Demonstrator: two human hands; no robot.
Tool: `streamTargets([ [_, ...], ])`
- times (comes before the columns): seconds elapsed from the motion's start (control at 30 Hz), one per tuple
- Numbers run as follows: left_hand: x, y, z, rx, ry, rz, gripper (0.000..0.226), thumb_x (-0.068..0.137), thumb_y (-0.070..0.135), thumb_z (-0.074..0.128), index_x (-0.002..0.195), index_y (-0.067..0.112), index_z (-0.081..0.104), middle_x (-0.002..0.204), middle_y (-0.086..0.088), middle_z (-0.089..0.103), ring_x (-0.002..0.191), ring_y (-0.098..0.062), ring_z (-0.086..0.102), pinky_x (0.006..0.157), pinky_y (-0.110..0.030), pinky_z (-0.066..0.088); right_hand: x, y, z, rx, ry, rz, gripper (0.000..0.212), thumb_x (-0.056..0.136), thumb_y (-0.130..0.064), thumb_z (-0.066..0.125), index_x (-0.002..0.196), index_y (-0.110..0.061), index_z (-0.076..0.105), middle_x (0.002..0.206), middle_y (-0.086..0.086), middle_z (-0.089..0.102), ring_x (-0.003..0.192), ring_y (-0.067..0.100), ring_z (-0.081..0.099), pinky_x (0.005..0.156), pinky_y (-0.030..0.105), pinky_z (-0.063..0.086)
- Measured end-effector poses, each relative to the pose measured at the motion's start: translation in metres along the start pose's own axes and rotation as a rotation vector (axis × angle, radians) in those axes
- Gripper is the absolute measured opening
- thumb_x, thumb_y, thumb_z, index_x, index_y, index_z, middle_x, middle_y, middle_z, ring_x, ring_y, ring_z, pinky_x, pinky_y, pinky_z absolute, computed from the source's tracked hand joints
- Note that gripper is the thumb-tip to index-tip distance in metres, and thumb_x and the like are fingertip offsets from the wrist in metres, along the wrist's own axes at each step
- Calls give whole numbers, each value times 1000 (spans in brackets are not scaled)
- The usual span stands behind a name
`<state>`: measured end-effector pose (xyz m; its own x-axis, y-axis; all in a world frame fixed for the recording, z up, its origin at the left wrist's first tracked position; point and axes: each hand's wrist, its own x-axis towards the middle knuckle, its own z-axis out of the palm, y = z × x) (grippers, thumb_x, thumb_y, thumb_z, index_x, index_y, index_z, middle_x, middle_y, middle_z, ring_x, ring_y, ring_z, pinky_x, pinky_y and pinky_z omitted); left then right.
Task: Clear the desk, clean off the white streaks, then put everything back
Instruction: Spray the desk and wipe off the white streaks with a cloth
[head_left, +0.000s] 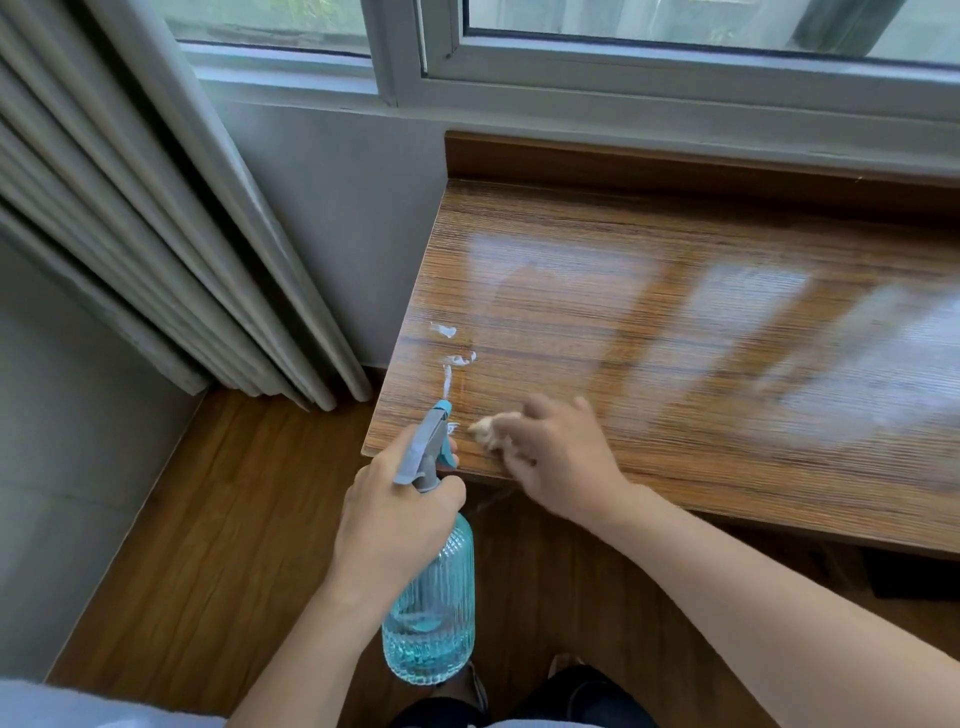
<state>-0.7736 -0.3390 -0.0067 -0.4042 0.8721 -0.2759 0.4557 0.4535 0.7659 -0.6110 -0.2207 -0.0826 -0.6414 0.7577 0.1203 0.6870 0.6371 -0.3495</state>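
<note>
Streaks (448, 364) of white lie on the wooden counter (675, 322) just beyond the left hand (395, 514), whose grip is closed around the neck of a blue spray bottle (431, 613), while the right hand (561, 457) beside it presses a crumpled cloth (485, 431) onto the counter's near corner.

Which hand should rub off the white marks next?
The right hand, probably: it presses the cloth on the desk beside the white streaks, while the left hand grips the spray bottle.
</note>
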Motion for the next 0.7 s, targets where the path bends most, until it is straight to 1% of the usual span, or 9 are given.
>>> streamTargets([
  [0.1, -1, 0, 1, -7, 3, -2, 25, 90, 12, 65, 98, 33, 53, 69, 4, 50, 60, -17, 52, 54, -29, 41, -8, -14, -1, 43, -91, -113, 20, 90, -29, 64, 107, -33, 73, 82, -10, 50, 72, 14, 48, 71, 36, 31],
  [0.23, -1, -7, -3, 12, 7, 24, 23, 91, 12, 64, 97, 33, 55, 66, 4, 49, 56, -17, 50, 52, -31, 43, 14, 14, -9, 2, 93, 112, 22, 94, -29, 67, 115, -30, 73, 89, -7, 52, 80, 14, 47, 76, 35, 34],
  [0.3, -1, -10, -4, 18, 12, 22, 21, 92, 13, 64, 99, 31, 57, 68, 3, 50, 56, -17, 51, 52, -29, 44, 17, 18, -7, -25, 117, 195, 22, 94, -28, 66, 115, -31, 73, 91, -5, 51, 82, 17, 49, 75, 38, 36],
  [0.33, -1, -10, -5, 16, 11, 21, 22, 91, 12, 64, 100, 31, 58, 68, 4, 50, 55, -16, 50, 52, -29, 43, 13, 13, -4, -22, 95, 165, 20, 94, -28, 63, 111, -31, 72, 90, -5, 50, 81, 18, 49, 75, 38, 37],
  [0.4, 0, -10, -6, 19, 11, 17, 22, 89, 11, 64, 100, 30, 59, 65, 5, 49, 52, -14, 47, 51, -30, 41, -2, -5, 2, 2, -2, -19, 16, 92, -28, 60, 104, -32, 69, 85, -7, 45, 77, 16, 46, 73, 38, 37],
  [0.47, -1, -10, -7, 21, 15, 8, 23, 87, 10, 64, 97, 30, 59, 63, 6, 48, 50, -13, 45, 51, -29, 39, -13, -18, -2, 49, -123, -140, 17, 91, -29, 63, 105, -34, 71, 83, -10, 44, 75, 15, 47, 73, 38, 36],
  [0.53, -1, -10, -9, 14, 19, 5, 24, 86, 9, 63, 95, 31, 59, 62, 7, 47, 50, -13, 45, 52, -30, 40, -3, -17, -8, 117, -108, -56, 22, 94, -33, 65, 115, -34, 73, 86, -12, 48, 79, 13, 49, 76, 37, 37],
  [0.6, -1, -13, -11, 24, 18, 7, 25, 86, 9, 62, 95, 32, 59, 63, 6, 48, 50, -14, 45, 51, -31, 41, 17, -12, -18, 244, 13, 133, 28, 98, -39, 63, 124, -33, 70, 93, -13, 50, 86, 15, 53, 79, 35, 44],
  [0.7, -1, -16, -12, 29, 34, 3, 24, 90, 11, 63, 98, 33, 57, 65, 3, 50, 51, -15, 50, 48, -27, 42, 41, -3, -36, 352, 64, 253, 35, 101, -34, 59, 133, -19, 63, 97, -3, 49, 90, 20, 53, 79, 35, 49],
])
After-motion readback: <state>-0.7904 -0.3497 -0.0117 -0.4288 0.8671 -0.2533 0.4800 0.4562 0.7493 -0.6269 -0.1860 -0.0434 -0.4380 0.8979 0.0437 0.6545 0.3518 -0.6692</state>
